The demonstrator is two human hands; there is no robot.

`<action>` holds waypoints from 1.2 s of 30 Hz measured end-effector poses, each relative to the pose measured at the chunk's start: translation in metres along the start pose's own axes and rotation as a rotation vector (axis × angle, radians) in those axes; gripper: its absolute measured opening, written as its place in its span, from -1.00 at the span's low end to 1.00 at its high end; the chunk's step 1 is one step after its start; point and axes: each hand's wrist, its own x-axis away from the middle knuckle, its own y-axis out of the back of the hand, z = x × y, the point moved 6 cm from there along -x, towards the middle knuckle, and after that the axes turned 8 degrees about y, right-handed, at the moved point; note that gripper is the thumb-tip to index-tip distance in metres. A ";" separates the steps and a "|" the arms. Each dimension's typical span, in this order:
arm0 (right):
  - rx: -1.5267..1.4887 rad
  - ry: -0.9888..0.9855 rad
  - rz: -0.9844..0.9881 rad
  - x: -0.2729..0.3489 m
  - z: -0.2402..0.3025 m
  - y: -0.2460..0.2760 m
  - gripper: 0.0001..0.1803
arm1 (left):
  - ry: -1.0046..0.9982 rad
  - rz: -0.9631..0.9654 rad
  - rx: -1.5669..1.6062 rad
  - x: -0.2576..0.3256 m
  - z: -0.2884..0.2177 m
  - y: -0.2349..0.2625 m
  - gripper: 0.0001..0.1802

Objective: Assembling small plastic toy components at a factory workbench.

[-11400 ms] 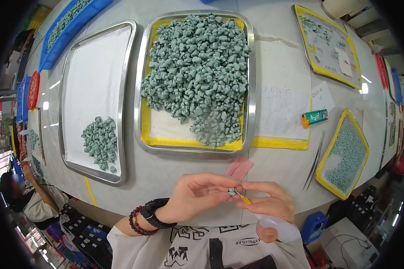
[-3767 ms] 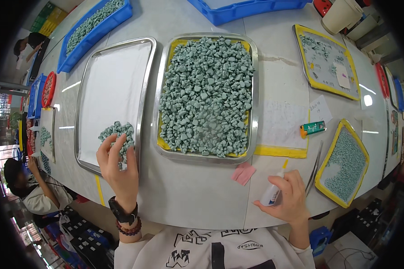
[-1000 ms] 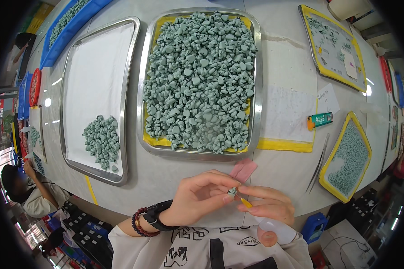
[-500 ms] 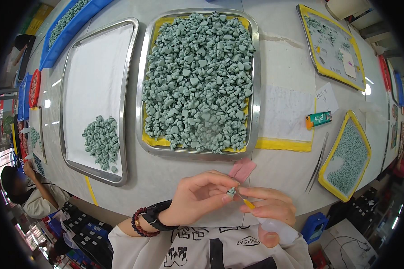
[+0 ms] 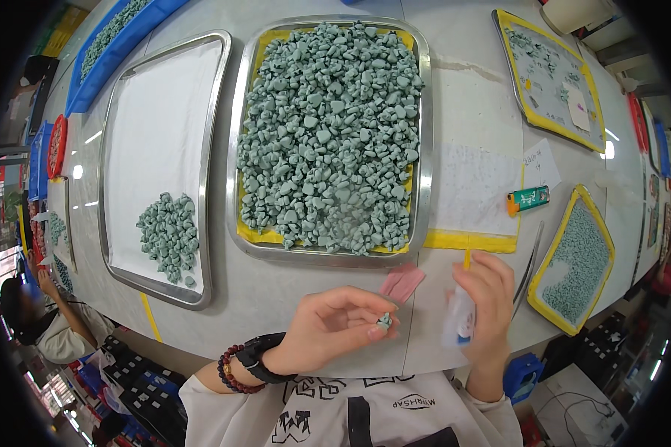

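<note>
My left hand (image 5: 335, 328) pinches a small grey-green stone-like piece (image 5: 384, 321) between thumb and fingertips, in front of the large tray. To its right, my right hand (image 5: 488, 305) is closed around a whitish translucent squeeze bottle (image 5: 458, 316), smeared by motion. A thin yellow nozzle (image 5: 467, 259) points up above the fingers. A gap separates the nozzle from the piece. Just beyond my left fingertips lies a folded pink cloth (image 5: 404, 283). The large metal tray (image 5: 426, 149) is heaped with similar grey-green pieces (image 5: 328, 134).
A white-lined metal tray (image 5: 160, 127) at left holds a small pile of pieces (image 5: 168, 238). Right of centre lie a green lighter (image 5: 531, 198), tweezers (image 5: 528, 272) and a yellow-edged tray (image 5: 538, 302) of small bits. Another person (image 5: 67, 320) sits at far left.
My right hand has drawn the bottle away from the piece, to the right, and turned its nozzle upward. My left hand stays nearly still with the piece.
</note>
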 end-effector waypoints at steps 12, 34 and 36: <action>0.703 -0.485 -0.071 0.067 -0.099 0.131 -0.78 | 0.064 0.013 0.052 -0.001 -0.003 -0.004 -0.76; -0.297 -0.016 -0.062 -0.003 0.027 0.008 -0.77 | 0.047 0.073 -0.321 -0.001 0.005 -0.012 -0.66; -0.255 -0.005 -0.037 -0.009 0.031 0.003 -0.77 | 0.044 0.059 -0.319 -0.001 0.004 -0.014 -0.64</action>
